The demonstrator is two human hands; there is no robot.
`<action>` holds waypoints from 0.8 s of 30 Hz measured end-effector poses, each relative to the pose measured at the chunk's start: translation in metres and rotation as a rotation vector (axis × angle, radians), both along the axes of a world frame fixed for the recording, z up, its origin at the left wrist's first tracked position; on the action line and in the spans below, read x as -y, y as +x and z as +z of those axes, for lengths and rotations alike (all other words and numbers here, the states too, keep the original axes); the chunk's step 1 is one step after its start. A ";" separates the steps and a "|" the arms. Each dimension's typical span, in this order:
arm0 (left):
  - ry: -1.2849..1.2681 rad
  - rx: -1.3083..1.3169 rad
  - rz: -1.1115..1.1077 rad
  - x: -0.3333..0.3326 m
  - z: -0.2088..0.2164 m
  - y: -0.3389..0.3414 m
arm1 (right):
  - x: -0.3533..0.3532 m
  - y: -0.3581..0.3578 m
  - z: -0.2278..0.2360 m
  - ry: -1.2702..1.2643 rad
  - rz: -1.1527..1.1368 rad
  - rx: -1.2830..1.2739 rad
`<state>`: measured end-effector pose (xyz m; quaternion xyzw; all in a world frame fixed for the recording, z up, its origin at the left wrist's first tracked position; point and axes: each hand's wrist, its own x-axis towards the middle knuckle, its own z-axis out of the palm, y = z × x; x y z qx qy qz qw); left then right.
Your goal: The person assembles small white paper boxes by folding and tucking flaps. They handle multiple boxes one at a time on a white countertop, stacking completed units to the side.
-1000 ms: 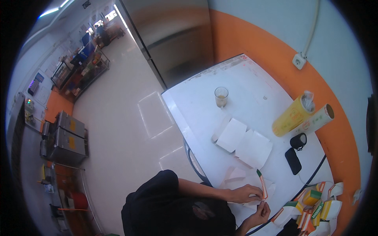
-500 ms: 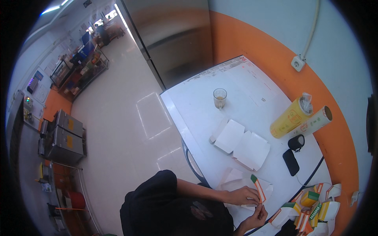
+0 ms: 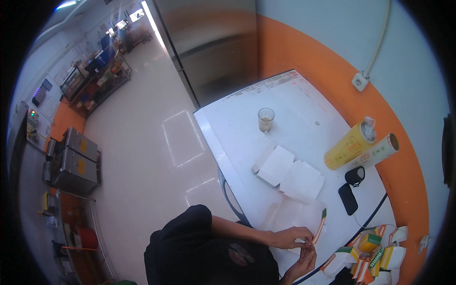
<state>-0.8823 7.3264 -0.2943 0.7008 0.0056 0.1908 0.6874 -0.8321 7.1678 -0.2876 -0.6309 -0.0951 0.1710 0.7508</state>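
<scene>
At the left we see boxy brushed-metal units (image 3: pixel 78 161), then the glossy, pale tiled floor (image 3: pixel 137 137) and the smooth steel door (image 3: pixel 209 47). On the flat white tabletop (image 3: pixel 304 135) we find a clear glass mug (image 3: pixel 266 120), partly filled. Nearer to us lies a white carton (image 3: pixel 289 173), opened into two matte, squarish card panels. Our left hand (image 3: pixel 290 237) is closed, its fingers pinching the near end of a card piece (image 3: pixel 320 228) with an orange-and-green edge, held over the table's near side. Our right hand (image 3: pixel 304 260) is curled, its fingertips gripping that same end just below. Farther right we have a flat black rounded slab (image 3: pixel 348 199), a stubby dark cylinder (image 3: pixel 355 176), a fat yellow roll (image 3: pixel 346 148), a jumbled pile of folded, colourful cartons (image 3: pixel 377 256) and a slim pale tube (image 3: pixel 377 153).
</scene>
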 end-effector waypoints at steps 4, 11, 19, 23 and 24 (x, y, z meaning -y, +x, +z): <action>0.184 -0.031 -0.289 -0.010 -0.021 0.000 | 0.018 0.030 0.008 -0.478 -0.117 0.014; 0.869 0.177 -0.591 -0.030 -0.047 -0.011 | 0.041 0.054 0.001 -0.670 0.272 -0.274; 0.465 -0.245 -0.346 -0.003 -0.013 -0.016 | 0.027 0.043 -0.038 -0.641 0.248 -0.148; 0.339 -0.376 -0.221 0.006 -0.027 -0.014 | 0.012 0.024 -0.023 -0.613 0.239 -0.137; 0.301 -0.370 -0.202 0.007 -0.033 -0.014 | 0.009 0.018 -0.020 -0.559 0.182 -0.099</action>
